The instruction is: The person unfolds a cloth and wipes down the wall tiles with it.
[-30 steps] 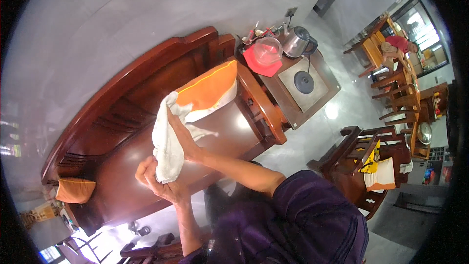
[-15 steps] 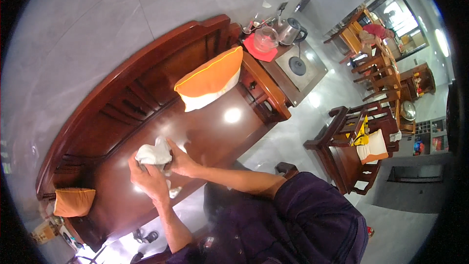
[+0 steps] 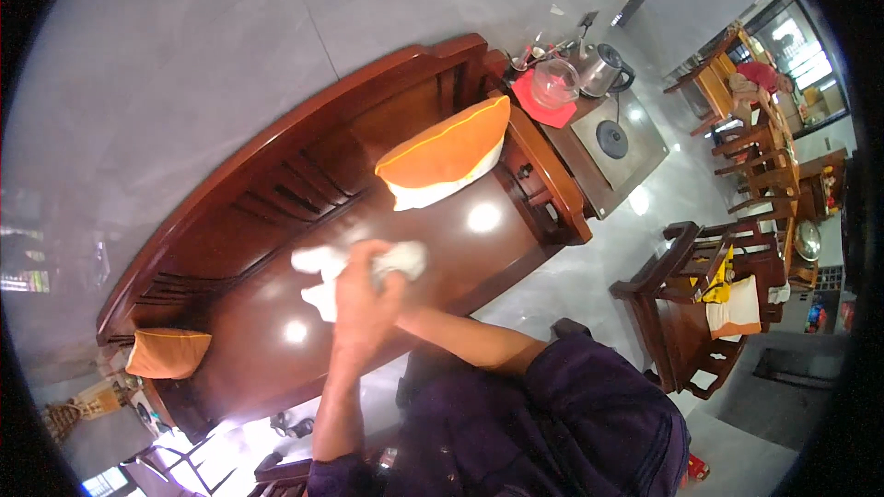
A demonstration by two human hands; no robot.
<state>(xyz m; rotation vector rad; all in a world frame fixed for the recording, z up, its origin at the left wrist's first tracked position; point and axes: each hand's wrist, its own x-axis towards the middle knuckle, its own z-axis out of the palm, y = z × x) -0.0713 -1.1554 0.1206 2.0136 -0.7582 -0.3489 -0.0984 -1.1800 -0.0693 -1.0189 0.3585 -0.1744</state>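
A crumpled white cloth (image 3: 318,263) is bunched over the seat of the dark wooden bench (image 3: 451,239). My left hand (image 3: 362,304) is closed on it, its thumb and fingers bent, with cloth sticking out on both sides. Some motion blur softens the cloth and fingertips. My right forearm (image 3: 470,336) comes in from the right and crosses behind the left hand. My right hand's fingers are hidden there, against or near the cloth.
An orange and white cushion (image 3: 447,152) leans on the bench back; another orange cushion (image 3: 168,352) sits at the left end. Beyond the right armrest, a side table (image 3: 640,161) holds a kettle (image 3: 600,69) and glass bowl (image 3: 555,83). A wooden armchair (image 3: 686,313) stands right. A person (image 3: 760,78) is far off.
Both hands held the cloth apart at its sides; now they have come together, the left in front of the right. The cloth has shifted right and spread differently. The view has turned slightly.
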